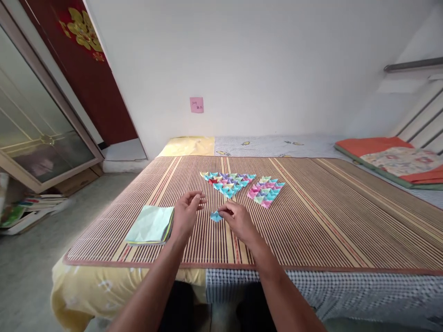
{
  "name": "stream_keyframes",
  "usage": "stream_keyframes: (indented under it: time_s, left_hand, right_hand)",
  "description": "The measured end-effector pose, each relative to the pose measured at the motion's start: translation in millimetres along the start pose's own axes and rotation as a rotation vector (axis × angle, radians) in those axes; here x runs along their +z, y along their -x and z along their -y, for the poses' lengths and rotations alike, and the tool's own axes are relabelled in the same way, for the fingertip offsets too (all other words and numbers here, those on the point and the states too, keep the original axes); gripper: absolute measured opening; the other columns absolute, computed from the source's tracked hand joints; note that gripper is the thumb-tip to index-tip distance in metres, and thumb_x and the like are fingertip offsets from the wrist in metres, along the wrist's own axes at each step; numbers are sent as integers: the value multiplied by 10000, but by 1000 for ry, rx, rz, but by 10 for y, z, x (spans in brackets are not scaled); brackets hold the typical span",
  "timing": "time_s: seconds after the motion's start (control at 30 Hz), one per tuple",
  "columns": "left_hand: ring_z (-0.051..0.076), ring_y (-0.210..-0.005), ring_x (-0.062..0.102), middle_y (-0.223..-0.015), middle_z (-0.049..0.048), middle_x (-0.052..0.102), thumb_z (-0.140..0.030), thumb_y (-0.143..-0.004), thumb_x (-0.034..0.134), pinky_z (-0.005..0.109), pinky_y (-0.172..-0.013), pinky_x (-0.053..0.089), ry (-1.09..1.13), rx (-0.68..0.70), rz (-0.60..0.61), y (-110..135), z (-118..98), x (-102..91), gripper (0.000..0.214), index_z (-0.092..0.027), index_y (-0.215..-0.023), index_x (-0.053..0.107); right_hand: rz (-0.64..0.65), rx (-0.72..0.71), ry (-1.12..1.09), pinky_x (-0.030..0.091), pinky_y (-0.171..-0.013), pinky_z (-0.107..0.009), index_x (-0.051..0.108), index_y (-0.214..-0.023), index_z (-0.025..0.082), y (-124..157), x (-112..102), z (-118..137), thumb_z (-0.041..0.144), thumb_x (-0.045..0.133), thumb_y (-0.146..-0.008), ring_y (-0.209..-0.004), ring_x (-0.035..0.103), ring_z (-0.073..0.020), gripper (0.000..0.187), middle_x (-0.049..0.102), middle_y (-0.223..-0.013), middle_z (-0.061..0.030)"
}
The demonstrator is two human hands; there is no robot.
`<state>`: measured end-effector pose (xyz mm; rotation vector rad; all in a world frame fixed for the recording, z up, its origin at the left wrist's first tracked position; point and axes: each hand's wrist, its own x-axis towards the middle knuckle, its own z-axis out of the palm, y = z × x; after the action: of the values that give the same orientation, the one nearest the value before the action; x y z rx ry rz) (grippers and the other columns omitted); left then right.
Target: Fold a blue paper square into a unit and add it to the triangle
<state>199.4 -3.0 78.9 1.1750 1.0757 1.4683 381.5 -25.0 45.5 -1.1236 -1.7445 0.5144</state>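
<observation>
Between the thumb and fingers of my right hand (236,218) is a small blue folded paper boat (216,216), held just over the mat. My left hand (189,210) hovers to its left, fingers curved and apart, holding nothing. Close to my left wrist lies a stack of square coloured paper (150,224) with a pale green sheet on top. Beyond both hands, many-coloured folded paper boats form a triangular group (228,183). A second, slanted group of paper boats (266,190) lies to its right.
A striped bamboo mat (311,216) covers the bed. Folded orange and floral bedding (387,157) lies at the far right. A pink note (196,105) is stuck on the white wall. On the left, a glass-panelled door (44,110) stands near books (34,207) on the floor.
</observation>
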Motion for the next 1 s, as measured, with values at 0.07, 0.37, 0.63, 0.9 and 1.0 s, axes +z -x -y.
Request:
stream_keyframes:
  time_s: [0.07, 0.37, 0.63, 0.9, 1.0]
  left_hand:
    - [219, -829, 737, -921, 88, 787, -450, -786, 789, 331, -742, 554, 5, 11, 18, -222, 48, 88, 337, -163, -948, 725]
    - [212, -773, 704, -804, 79, 766, -441, -665, 922, 296, -681, 547, 12, -140, 135, -492, 497, 46, 358, -153, -821, 777]
    - [196, -836, 727, -903, 85, 754, -529, -772, 862, 339, -802, 610, 347, -390, 171, -330, 784, 4, 500, -135, -1061, 753]
    - [174, -843, 733, -940, 76, 787, -195, -725, 912, 284, -799, 590, 512, -466, 136, -316, 813, -6, 444, -142, -1119, 712]
    - [217, -944, 746, -1006, 109, 801, -269, -729, 915, 306, -853, 566, 450, -413, 146, -290, 824, 5, 449, -157, -1116, 718]
  right_hand:
    - [-10, -3, -14, 500, -723, -280, 755, -883, 186, -135, -18, -63, 57, 628, -930, -810, 698, -178, 187, 729, -863, -26]
    - [-101, 3, -48, 525, -729, -302, 748, -899, 202, -282, 134, -382, 97, 588, -931, -821, 706, -204, 194, 720, -868, -38]
    - [-155, -84, -7, 540, -813, -339, 705, -979, 215, -255, 376, -494, 130, 531, -1013, -913, 682, -224, 196, 691, -929, -56]
    - [-38, -136, 198, 539, -837, -382, 650, -948, 209, -331, 448, -474, 18, 587, -891, -946, 657, -251, 209, 668, -964, -62]
    - [-64, -155, 253, 541, -828, -402, 637, -947, 213, -261, 459, -484, 24, 591, -898, -943, 656, -265, 199, 672, -966, -73]
